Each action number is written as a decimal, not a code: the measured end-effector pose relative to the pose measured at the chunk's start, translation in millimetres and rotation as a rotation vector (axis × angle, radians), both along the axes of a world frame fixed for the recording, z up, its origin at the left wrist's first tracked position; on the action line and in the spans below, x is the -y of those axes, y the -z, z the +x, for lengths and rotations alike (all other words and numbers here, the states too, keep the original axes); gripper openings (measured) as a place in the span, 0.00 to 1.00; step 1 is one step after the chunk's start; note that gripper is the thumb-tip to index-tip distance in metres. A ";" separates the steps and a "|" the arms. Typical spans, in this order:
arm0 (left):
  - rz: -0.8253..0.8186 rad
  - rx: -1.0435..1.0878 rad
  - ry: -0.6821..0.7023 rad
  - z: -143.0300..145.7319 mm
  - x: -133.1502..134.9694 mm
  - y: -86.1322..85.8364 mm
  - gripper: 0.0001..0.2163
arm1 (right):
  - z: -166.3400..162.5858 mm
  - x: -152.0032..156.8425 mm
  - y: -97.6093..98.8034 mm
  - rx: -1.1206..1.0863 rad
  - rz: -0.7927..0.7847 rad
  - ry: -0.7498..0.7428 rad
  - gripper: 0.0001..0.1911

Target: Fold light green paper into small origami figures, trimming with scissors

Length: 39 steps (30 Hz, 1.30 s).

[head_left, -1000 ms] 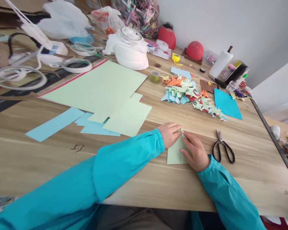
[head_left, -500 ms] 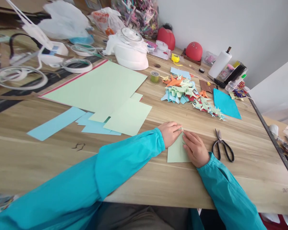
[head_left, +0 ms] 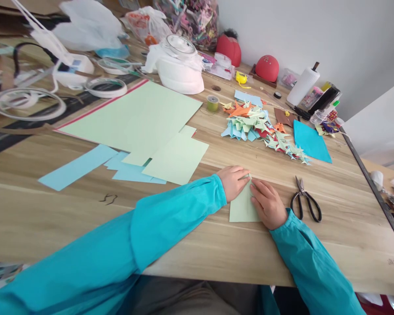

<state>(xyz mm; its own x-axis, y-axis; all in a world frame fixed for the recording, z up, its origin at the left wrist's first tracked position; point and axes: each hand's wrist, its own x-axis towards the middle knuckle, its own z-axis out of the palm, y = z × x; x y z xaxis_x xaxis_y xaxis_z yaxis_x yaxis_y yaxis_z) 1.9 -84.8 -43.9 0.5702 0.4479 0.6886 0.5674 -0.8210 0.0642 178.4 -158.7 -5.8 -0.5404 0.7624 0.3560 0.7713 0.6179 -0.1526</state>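
Wood-grain tabletop (head_left: 197, 249) spans the head view; pale wall (head_left: 315, 30), upper right. Right of centre, the left hand (head_left: 233, 183) and right hand (head_left: 269, 204), nearly together, bend over the far end of a pale-green paper sheet (head_left: 242, 211); whether either pinches it cannot be told.

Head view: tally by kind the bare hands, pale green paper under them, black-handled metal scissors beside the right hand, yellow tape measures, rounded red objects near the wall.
Bare hands: 2
Pale green paper piece: 1
Black-handled metal scissors: 1
Yellow tape measure: 1
Rounded red objects: 2
Total: 7
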 end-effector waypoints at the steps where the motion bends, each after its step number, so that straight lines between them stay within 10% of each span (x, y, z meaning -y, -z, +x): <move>1: 0.009 0.001 0.004 0.1 -0.2 0.3 0.14 | -0.3 0.1 -0.2 0.006 -0.001 0.003 0.17; 39: -0.063 -0.096 0.093 -1.9 -2.5 0.5 0.14 | -4.7 3.1 0.4 0.067 -0.008 0.046 0.18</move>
<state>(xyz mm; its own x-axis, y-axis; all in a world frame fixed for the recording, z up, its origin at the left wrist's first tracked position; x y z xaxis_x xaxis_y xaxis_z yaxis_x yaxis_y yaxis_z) 0.0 -82.3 -44.3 0.6735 0.4307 0.6007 0.4948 -0.8665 0.0664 173.7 -161.8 -6.3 -0.5271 0.7897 0.3138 0.8075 0.5805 -0.1045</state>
